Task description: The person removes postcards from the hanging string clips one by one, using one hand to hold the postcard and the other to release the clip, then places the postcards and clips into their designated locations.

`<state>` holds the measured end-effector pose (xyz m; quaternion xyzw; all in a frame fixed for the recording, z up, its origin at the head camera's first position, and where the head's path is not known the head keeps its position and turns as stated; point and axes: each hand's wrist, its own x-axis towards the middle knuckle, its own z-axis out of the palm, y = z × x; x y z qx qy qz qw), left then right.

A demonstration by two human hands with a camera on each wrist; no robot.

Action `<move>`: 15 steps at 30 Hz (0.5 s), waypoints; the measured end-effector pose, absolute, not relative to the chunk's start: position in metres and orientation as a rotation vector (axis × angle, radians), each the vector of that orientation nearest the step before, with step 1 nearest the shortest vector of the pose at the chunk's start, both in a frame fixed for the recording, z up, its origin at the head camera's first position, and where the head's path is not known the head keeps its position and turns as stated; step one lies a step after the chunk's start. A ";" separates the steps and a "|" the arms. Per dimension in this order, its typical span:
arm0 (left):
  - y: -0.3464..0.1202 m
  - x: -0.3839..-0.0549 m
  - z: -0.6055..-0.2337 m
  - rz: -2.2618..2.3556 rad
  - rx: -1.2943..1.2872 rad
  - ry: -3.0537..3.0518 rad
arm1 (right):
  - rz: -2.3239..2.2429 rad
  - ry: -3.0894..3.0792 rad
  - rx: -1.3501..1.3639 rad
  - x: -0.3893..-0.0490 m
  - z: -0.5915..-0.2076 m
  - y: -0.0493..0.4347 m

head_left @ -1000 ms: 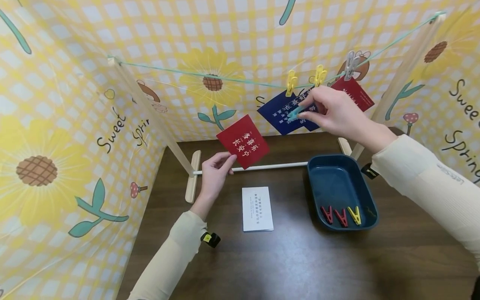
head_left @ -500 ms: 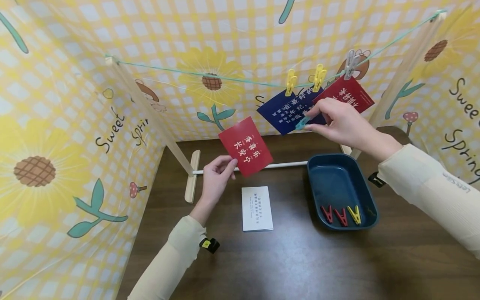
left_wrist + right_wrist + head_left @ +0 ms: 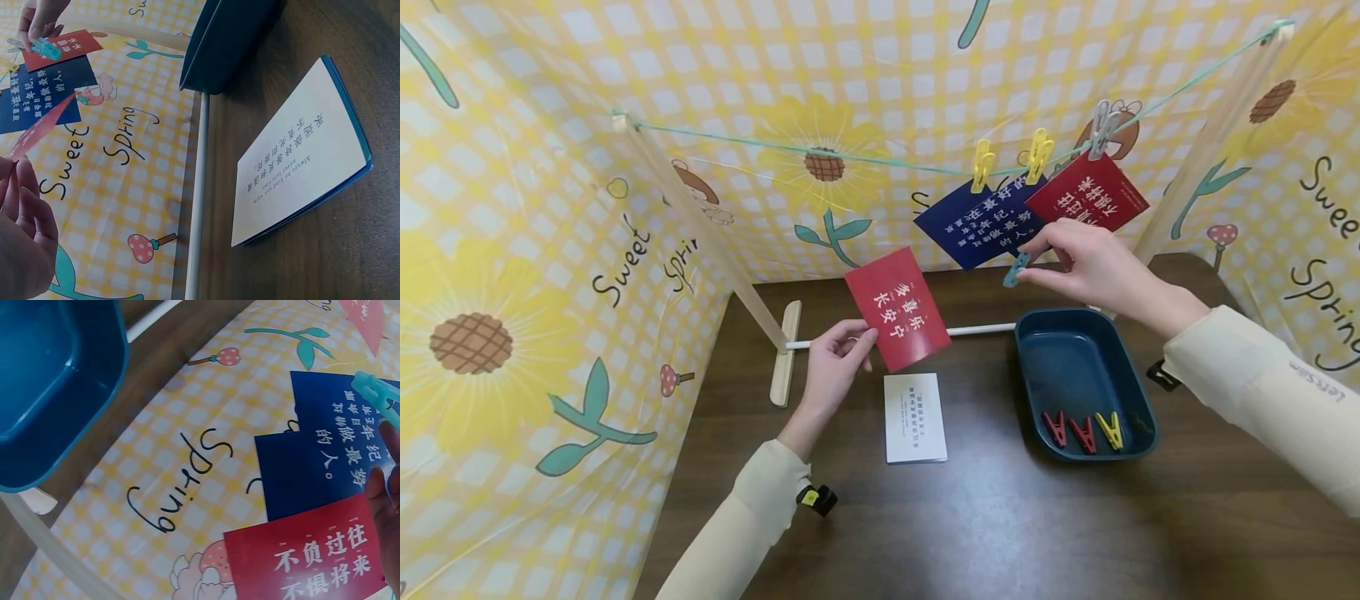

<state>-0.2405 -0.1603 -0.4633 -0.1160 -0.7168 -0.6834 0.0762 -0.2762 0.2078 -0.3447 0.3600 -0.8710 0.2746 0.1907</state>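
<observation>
My left hand (image 3: 837,367) pinches a red card (image 3: 898,308) with white writing by its left corner, in front of the line and above the tabletop. In my right hand (image 3: 1086,258), thumb and fingers pinch a teal clothespin (image 3: 1017,271), just below the hanging cards. Blue cards (image 3: 973,221) hang from the green line (image 3: 752,142) by two yellow clothespins (image 3: 982,167). Right of them a red card (image 3: 1093,192) hangs under a clear grey clothespin (image 3: 1102,132). The right wrist view shows the teal clothespin (image 3: 378,394) overlapping a blue card.
A stack of white cards (image 3: 916,417) lies on the dark wooden table (image 3: 970,533). At right stands a dark blue tray (image 3: 1063,350) with two red clothespins (image 3: 1081,433) and a yellow one (image 3: 1108,431). Wooden posts (image 3: 700,233) and a white rod (image 3: 977,331) frame the line.
My right hand has moved down and slightly right with the teal clothespin, uncovering more of the hanging cards. The left hand has lowered and turned the red card slightly.
</observation>
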 end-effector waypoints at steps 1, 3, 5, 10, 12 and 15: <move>-0.161 -0.240 -0.464 -2.051 -0.348 -2.159 | 0.779 -2.446 1.018 -0.276 -0.347 0.209; -0.161 -0.239 -0.464 -2.059 -0.348 -2.178 | 0.792 -2.445 1.029 -0.275 -0.350 0.212; -0.163 -0.238 -0.465 -2.064 -0.338 -2.211 | 0.794 -2.453 1.033 -0.274 -0.354 0.214; -0.166 -0.237 -0.467 -2.073 -0.314 -2.283 | 0.805 -2.479 1.022 -0.272 -0.365 0.219; -0.167 -0.236 -0.469 -2.071 -0.312 -2.310 | 0.805 -2.493 1.015 -0.272 -0.370 0.220; -0.169 -0.235 -0.472 -2.066 -0.315 -2.355 | 0.791 -2.525 0.997 -0.270 -0.377 0.223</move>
